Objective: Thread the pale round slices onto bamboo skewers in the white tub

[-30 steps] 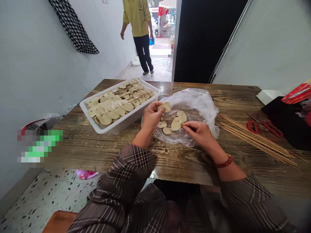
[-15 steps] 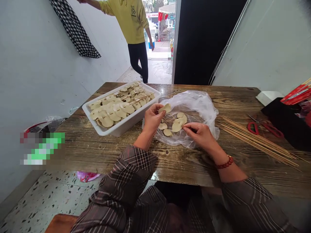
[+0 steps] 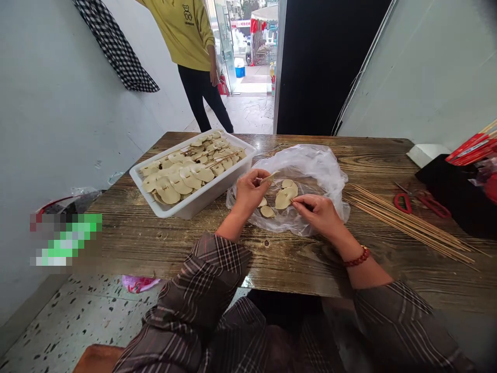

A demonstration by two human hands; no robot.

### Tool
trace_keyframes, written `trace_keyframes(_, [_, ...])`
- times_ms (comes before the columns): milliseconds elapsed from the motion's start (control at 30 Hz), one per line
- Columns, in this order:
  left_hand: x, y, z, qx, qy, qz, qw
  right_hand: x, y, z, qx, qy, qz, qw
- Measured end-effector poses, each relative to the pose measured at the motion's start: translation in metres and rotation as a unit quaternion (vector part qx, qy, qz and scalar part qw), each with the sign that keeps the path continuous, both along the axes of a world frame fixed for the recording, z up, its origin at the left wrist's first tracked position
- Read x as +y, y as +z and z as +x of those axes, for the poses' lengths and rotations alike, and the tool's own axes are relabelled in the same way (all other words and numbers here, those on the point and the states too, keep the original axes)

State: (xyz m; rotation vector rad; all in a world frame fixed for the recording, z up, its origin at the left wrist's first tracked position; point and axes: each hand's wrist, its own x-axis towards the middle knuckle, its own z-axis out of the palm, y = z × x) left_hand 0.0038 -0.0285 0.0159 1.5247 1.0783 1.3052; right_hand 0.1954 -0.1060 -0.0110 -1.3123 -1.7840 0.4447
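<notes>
My left hand [image 3: 250, 192] pinches a thin, pale oval slice [image 3: 273, 176], seen almost edge-on, over a clear plastic bag [image 3: 322, 160]. My right hand [image 3: 316, 208] is closed in a pinch on the end of a wooden skewer [image 3: 293, 201]; most of the stick is hidden. Several overlapping pale slices [image 3: 286, 197] sit along that skewer, just left of my right fingertips. A few loose slices [image 3: 267, 211] lie on the bag between my hands. To the left, a white plastic tub [image 3: 186, 210] holds many skewered slices of the same kind.
Bare skewers [image 3: 407, 223] lie spread on the wooden table [image 3: 163, 248] at right, by red-handled scissors [image 3: 404, 203]. A black box [image 3: 442, 181] with red-wrapped sticks stands at the right edge. Beyond the table, a person in a yellow top [image 3: 186, 36] stands near the doorway.
My left hand has shifted slightly right, and its slice has turned from face-on to nearly edge-on. My right hand barely moved. The person behind the table moved left.
</notes>
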Motion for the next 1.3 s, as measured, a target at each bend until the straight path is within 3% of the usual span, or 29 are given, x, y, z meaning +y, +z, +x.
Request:
trace_keyframes(333, [0.006, -0.002, -0.005, -0.191, -0.047, -0.126, 0.972, -0.001, 0.003, 0.000, 0.015, 0.023, 0.016, 0.999])
trace_keyframes(633, [0.008, -0.004, -0.007, -0.235, -0.062, -0.183, 0.953, -0.002, 0.003, 0.001, 0.005, 0.031, 0.030, 0.999])
trace_keyframes(967, [0.005, -0.012, 0.001, -0.263, -0.089, -0.184, 0.943, -0.002, -0.001, 0.000, -0.003, 0.008, 0.046, 0.999])
trace_keyframes(1300, [0.002, -0.008, 0.005, -0.175, -0.034, -0.091, 0.980, 0.000, -0.005, -0.002, -0.006, -0.004, 0.035, 0.999])
